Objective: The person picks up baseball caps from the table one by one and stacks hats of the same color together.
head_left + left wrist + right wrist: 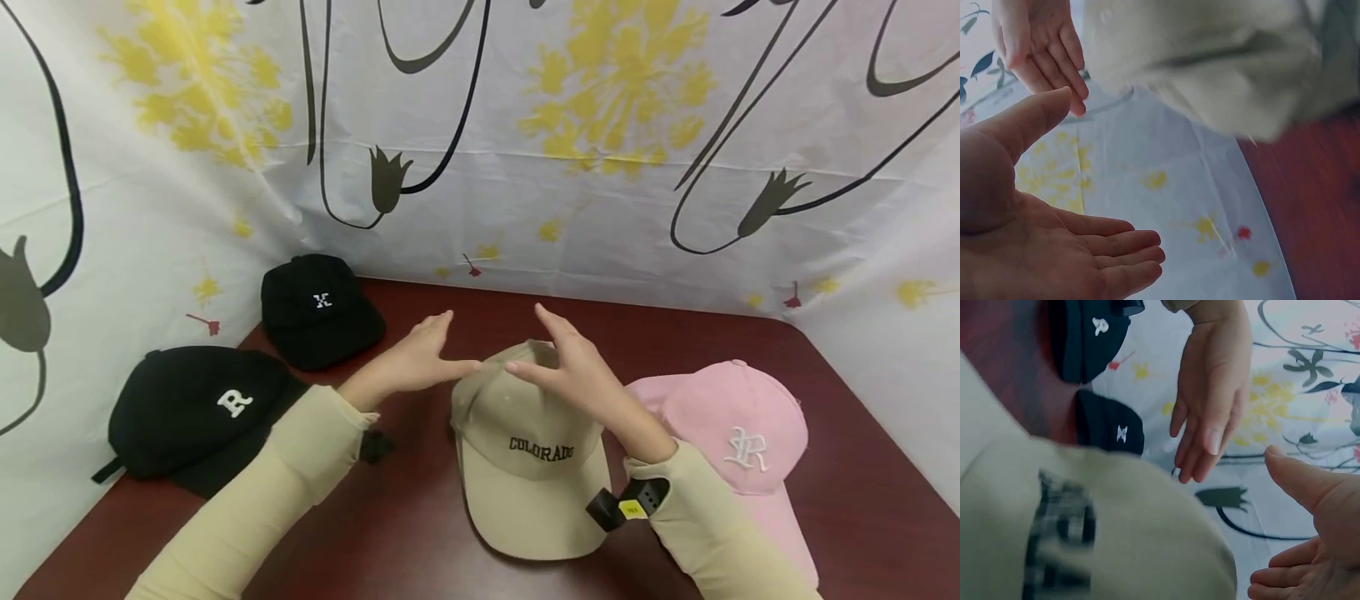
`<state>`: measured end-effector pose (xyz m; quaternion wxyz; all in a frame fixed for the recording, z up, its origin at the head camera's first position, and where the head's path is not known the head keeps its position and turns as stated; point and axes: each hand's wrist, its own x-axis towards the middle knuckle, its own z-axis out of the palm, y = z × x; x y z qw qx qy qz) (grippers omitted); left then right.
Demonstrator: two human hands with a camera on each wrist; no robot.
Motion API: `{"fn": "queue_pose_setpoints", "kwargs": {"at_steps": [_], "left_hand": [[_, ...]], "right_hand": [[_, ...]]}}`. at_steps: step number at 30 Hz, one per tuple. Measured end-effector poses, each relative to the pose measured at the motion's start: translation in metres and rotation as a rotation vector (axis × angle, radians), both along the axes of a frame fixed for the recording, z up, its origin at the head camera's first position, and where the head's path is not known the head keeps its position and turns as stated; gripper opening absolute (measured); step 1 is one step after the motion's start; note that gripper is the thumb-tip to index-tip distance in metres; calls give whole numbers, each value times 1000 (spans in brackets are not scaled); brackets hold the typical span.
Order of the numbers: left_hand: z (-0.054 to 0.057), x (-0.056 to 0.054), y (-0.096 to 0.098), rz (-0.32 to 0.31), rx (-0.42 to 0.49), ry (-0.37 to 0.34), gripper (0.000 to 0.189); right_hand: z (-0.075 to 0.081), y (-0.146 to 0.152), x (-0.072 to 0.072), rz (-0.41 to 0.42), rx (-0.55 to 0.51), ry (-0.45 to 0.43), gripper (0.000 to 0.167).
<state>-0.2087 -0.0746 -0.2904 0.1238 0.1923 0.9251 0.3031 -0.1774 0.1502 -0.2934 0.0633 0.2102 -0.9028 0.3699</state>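
A beige baseball cap (532, 508) with COLORADO in dark letters sits on the table, its brim toward me. My left hand (416, 360) is held at the upper left of its crown, fingers straight and thumb pointing inward. Opposite it, my right hand (581, 375) overlaps the crown's right side in the head view, its fingers extended too. Neither hand grips anything; both palms face each other in the left wrist view, with the blurred cap (1210, 81) beside them. Large dark lettering on the beige crown (1129, 519) fills the lower part of the right wrist view.
Two black caps stand at the left, one with a white R (180, 408) and a smaller one (318, 321) behind it. A pink cap (735, 417) lies right of the beige one, behind my right forearm. Patterned white cloth (480, 108) surrounds the dark red table (405, 517).
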Motion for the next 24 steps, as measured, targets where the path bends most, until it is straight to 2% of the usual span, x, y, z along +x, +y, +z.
{"fn": "queue_pose_setpoints", "kwargs": {"at_steps": [9,16,24], "left_hand": [[-12,7,-56,91,11,-28,94],[-20,11,-85,126,5,-5,92],[-23,22,-120,185,-10,-5,93]], "right_hand": [[-1,-44,-7,118,5,-96,84],[-5,-69,-15,159,30,-180,86],[-12,-101,-29,204,73,-216,85]]}}
